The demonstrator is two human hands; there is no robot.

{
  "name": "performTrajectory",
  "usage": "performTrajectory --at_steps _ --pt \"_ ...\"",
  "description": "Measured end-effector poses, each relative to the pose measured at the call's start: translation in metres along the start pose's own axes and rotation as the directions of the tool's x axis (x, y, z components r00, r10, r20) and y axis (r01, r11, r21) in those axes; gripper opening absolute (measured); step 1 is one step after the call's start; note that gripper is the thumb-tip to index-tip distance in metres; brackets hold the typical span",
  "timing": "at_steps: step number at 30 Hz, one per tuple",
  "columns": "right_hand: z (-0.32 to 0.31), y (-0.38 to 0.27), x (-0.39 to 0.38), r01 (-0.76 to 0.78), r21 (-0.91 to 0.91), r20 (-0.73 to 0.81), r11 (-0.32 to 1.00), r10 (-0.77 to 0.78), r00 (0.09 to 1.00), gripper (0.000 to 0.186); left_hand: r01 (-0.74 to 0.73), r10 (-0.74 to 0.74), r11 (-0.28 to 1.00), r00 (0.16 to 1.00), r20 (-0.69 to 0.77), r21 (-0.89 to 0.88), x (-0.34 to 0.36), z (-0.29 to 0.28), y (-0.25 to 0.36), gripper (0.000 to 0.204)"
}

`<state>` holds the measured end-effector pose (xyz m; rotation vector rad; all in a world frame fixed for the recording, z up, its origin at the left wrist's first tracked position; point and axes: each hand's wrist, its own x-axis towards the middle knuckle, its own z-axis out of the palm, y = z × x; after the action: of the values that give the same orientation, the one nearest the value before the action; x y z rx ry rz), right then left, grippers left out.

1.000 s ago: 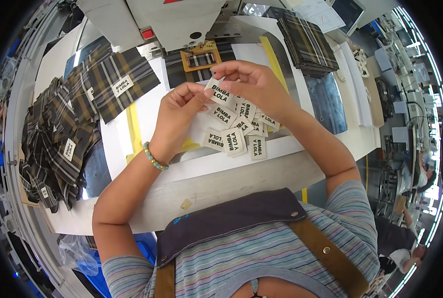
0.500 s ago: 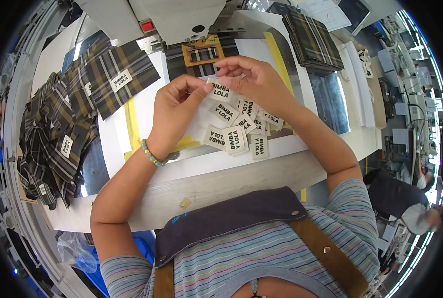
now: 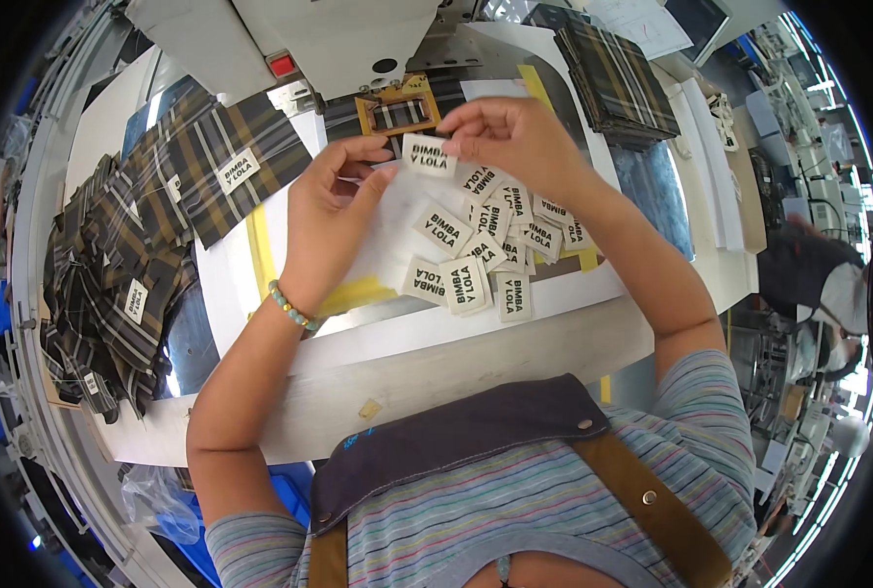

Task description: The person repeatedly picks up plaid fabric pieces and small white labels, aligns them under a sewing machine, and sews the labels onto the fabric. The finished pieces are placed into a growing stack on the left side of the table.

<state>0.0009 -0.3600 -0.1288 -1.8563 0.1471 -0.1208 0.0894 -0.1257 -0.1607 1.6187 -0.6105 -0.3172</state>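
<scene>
Bright, even light; long white tube lights (image 3: 833, 482) glare along the right rim; pale reflections streak the shiny grey metal plate (image 3: 652, 186); straight edges bow, detail softening toward blackened corners; small white rectangular labels (image 3: 442, 228) look crisp.

The labels (image 3: 429, 157) are off-white with black lettering; the cloth (image 3: 211, 147) is plaid in black, brown and white; the frame (image 3: 395, 95) amber; the tape (image 3: 262, 247) yellow; the shirt (image 3: 476, 495) grey with thin multicoloured stripes.
</scene>
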Motion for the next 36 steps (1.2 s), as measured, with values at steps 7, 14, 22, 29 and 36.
performTrajectory --at_steps 7,14,22,29,36 --pt "-0.026 0.013 0.075 -0.045 -0.317 0.034 0.947 0.058 0.998 0.024 -0.643 0.482 0.439 0.758 0.439 0.628 0.022 -0.028 0.004 0.030" --pt "-0.008 0.014 0.105 0.077 -0.493 0.120 0.867 -0.020 0.993 0.021 -0.740 0.539 0.325 0.657 0.527 0.589 0.042 -0.031 -0.012 0.037" --pt "-0.009 0.021 0.100 0.171 -0.488 0.128 0.856 -0.124 0.984 0.018 -0.691 0.431 0.364 0.720 0.544 0.625 0.041 -0.030 -0.014 0.052" --pt "-0.016 0.022 0.069 0.481 -0.673 0.256 0.562 -0.433 0.864 0.017 -0.643 0.382 0.460 0.765 0.518 0.612 0.046 -0.031 -0.018 0.057" --pt "-0.018 0.030 0.053 0.621 -0.715 0.397 0.320 -0.546 0.738 0.020 -0.624 0.362 0.485 0.781 0.509 0.613 0.045 -0.032 -0.016 0.056"
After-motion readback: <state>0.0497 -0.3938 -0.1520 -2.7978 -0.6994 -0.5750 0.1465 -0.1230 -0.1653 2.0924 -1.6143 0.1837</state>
